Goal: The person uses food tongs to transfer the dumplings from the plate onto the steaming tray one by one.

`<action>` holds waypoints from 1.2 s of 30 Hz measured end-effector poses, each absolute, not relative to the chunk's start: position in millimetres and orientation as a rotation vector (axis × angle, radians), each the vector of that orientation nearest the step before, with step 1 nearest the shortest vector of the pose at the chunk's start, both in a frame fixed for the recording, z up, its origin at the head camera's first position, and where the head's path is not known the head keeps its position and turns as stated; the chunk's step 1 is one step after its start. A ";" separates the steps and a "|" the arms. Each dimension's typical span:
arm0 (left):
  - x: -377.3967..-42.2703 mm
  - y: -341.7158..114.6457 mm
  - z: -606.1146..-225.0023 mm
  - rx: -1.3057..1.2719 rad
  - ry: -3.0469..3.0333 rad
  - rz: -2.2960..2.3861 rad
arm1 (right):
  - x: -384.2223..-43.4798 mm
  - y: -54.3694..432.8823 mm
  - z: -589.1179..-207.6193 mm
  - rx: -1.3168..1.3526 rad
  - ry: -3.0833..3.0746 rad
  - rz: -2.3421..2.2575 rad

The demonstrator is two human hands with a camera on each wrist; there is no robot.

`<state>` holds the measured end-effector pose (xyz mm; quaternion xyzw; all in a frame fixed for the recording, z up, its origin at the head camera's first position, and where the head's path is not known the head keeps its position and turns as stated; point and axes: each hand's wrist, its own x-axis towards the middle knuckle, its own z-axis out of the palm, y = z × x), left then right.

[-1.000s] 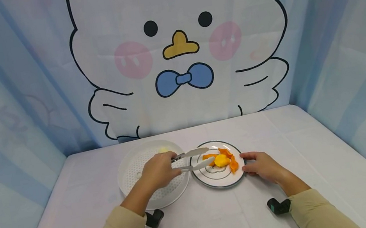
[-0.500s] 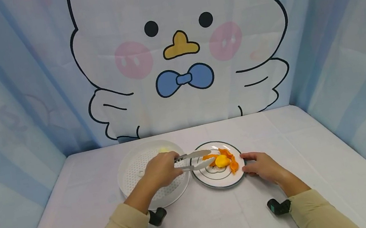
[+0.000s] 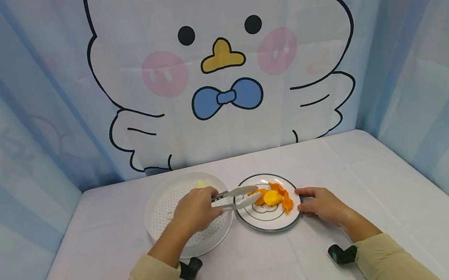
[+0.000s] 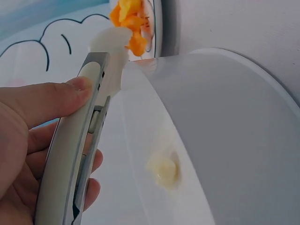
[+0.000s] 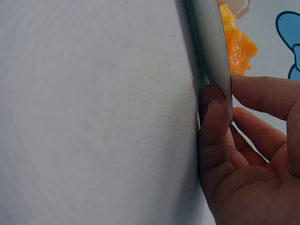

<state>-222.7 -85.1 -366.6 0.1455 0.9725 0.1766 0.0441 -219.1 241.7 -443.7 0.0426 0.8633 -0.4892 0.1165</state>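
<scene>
My left hand (image 3: 195, 211) grips a pair of metal tongs (image 3: 238, 190), thumb on one arm and fingers round the other. The tongs reach over a white plate (image 3: 263, 223) with a dark rim line, their tips apart beside orange peel-like pieces (image 3: 287, 203) and a yellow lump (image 3: 273, 197). Whether the tips touch a piece cannot be told. At the plate's right edge my right hand (image 3: 323, 203) pinches the rim, with fingers on both sides of it in the right wrist view. The left wrist view shows the tongs' handle (image 4: 70, 154) close up.
A round white perforated tray (image 3: 159, 217) stands left of the plate, under my left hand. Near its far side lies a pale yellow piece (image 3: 200, 184). Both dishes rest on a white-covered table (image 3: 278, 267), with a printed curtain (image 3: 231, 129) behind.
The tips of the tongs have come a little closer together. My left hand has shifted slightly right, then back left. The right hand and plate stay put.
</scene>
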 end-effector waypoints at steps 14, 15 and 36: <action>-211.6 -118.2 -354.9 0.470 3.073 0.632 | -218.8 240.9 -442.7 0.123 2.539 -1.432; -211.0 -122.2 -353.4 0.463 3.081 0.629 | -218.8 240.9 -442.7 0.122 2.540 -1.430; -212.9 -214.4 -346.3 0.139 3.080 0.588 | -218.9 240.4 -442.4 0.136 2.531 -1.432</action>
